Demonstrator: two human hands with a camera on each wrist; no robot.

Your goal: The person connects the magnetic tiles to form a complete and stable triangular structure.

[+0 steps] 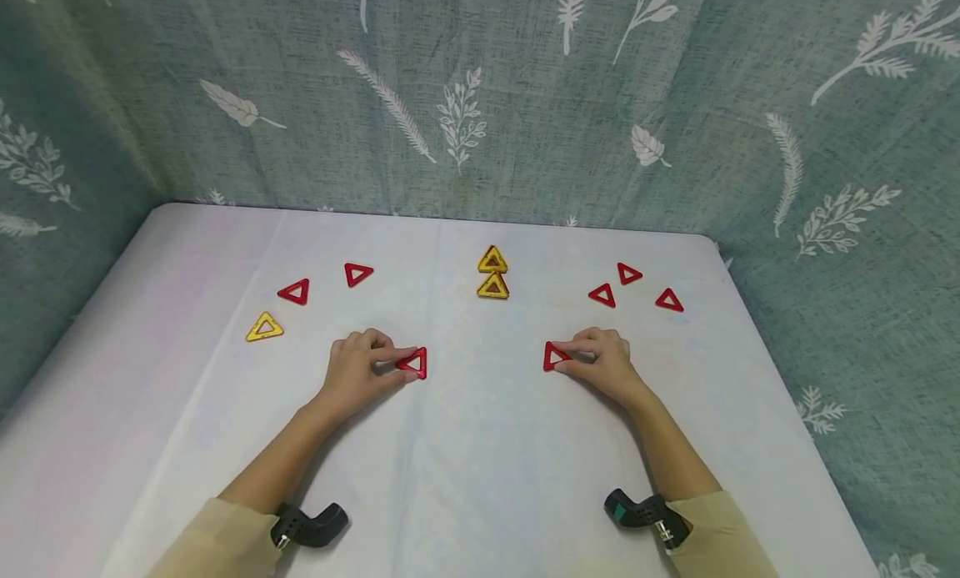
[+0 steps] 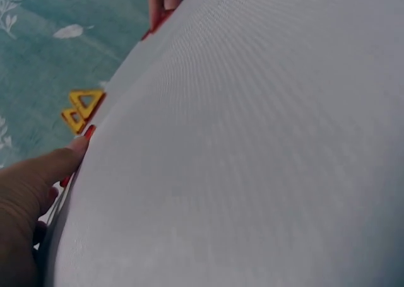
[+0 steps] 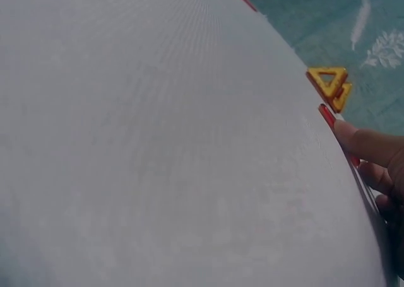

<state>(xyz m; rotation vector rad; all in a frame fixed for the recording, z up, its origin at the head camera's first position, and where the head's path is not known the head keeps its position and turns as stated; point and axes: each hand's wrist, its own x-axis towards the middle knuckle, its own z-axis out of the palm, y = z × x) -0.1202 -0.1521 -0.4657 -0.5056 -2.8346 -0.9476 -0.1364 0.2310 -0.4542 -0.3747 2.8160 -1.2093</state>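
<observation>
My left hand pinches a red, open-centred plastic triangle between thumb and fingers, low over the white tabletop. Across from it, my right hand pinches a matching red triangle the same way. A gap of bare cloth separates the two pieces, whose flat sides face each other. Between and beyond the hands are two yellow-topped triangles, the farther one touching the nearer one, with red edges showing beneath. In the left wrist view, the thumb covers part of the held red triangle.
Left of centre lie two red triangles and a single yellow triangle. Three more red triangles are spread at the right. A white cloth covers the table; a green leaf-patterned curtain hangs along its back and sides.
</observation>
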